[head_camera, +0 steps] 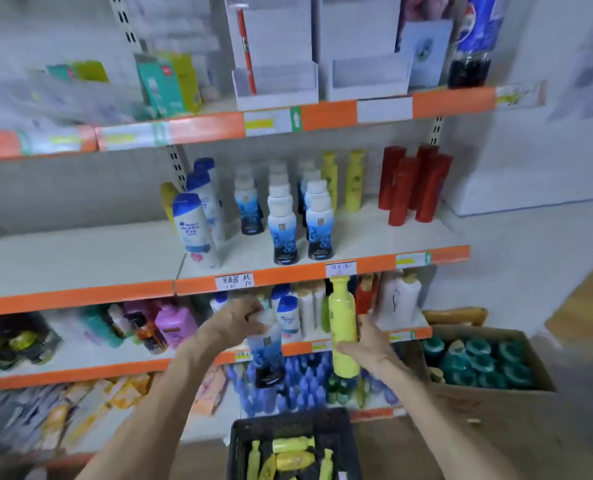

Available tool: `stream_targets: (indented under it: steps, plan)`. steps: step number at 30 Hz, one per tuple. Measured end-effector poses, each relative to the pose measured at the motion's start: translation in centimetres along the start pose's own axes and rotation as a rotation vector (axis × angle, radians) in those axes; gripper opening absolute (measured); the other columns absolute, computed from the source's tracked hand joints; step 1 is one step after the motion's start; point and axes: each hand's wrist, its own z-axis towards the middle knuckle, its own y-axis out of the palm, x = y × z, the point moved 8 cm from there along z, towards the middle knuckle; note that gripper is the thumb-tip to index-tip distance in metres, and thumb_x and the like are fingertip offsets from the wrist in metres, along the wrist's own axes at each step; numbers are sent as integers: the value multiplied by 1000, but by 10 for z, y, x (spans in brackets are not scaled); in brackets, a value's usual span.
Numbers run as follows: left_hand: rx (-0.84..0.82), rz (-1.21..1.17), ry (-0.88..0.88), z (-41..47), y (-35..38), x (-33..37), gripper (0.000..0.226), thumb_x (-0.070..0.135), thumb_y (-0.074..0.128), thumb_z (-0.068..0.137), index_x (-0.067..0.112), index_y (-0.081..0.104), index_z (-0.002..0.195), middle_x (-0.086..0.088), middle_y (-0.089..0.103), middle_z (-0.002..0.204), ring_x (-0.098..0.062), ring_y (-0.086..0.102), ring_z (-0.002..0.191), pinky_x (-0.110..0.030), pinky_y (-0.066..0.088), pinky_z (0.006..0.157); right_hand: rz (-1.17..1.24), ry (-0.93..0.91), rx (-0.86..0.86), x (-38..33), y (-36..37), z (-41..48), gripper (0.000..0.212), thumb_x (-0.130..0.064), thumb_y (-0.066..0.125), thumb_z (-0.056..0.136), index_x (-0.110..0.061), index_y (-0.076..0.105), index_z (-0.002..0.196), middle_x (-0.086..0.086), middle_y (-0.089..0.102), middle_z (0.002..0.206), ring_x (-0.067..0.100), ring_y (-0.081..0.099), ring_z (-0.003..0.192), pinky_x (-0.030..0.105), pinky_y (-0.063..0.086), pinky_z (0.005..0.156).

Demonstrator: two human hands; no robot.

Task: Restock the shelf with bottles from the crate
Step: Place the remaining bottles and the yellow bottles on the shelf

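Observation:
My right hand [367,348] grips a tall yellow bottle [341,323] upright, its cap just under the orange edge of the middle shelf [374,263]. My left hand [239,322] holds a white, blue and black bottle [265,358] by its top, hanging in front of the lower shelf. Below, at the bottom centre, a black crate [239,441] holds several more yellow bottles [293,457] lying flat. On the middle shelf stand matching blue-black bottles [284,220], two yellow bottles [353,181] and red bottles [412,188].
White and blue shampoo bottles [196,230] stand left on the middle shelf, with bare shelf further left. A cardboard box [495,407] of teal-capped bottles sits on the floor to the right. White display boxes [276,88] and a cola bottle [471,46] occupy the top shelf.

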Motion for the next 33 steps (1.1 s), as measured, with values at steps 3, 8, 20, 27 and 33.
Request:
stream_targets:
  steps: [3, 8, 20, 27, 33]
  plan:
    - [82, -52, -14, -1, -38, 19, 25, 21, 72, 80, 13, 61, 101, -7, 63, 97, -22, 57, 86, -28, 44, 71, 103, -74, 20, -37, -35, 1, 55, -24, 77, 79, -21, 42, 122, 1, 60, 116, 20, 59, 107, 36, 48, 85]
    - [180, -2, -16, 3, -78, 24, 40, 20, 71, 84, 7, 58, 119, -12, 66, 110, -21, 56, 85, -25, 42, 71, 294, -106, 50, -63, -53, 16, 54, -21, 80, 78, -20, 48, 121, -1, 63, 118, 18, 60, 109, 41, 49, 95]
    - [358, -89, 21, 74, -152, -3, 42, 10, 70, 83, 4, 61, 123, -14, 67, 109, -28, 62, 98, -25, 42, 79, 510, -71, 202, -94, -90, 74, 63, -35, 84, 62, -14, 55, 114, 6, 69, 109, 24, 68, 101, 49, 56, 88]
    - [374, -46, 41, 115, -158, -10, 38, 14, 70, 83, 7, 64, 120, -13, 68, 114, -30, 62, 104, -35, 49, 92, 345, -112, 354, -109, -122, 96, 62, -37, 83, 62, -16, 54, 112, 4, 69, 105, 23, 67, 98, 48, 55, 88]
    - [396, -85, 52, 130, -160, -6, 35, 11, 65, 87, 5, 62, 122, -14, 65, 119, -27, 59, 107, -24, 40, 82, 273, -94, 431, -122, -127, 100, 52, -21, 80, 73, -14, 49, 114, 5, 64, 107, 25, 62, 100, 46, 53, 89]
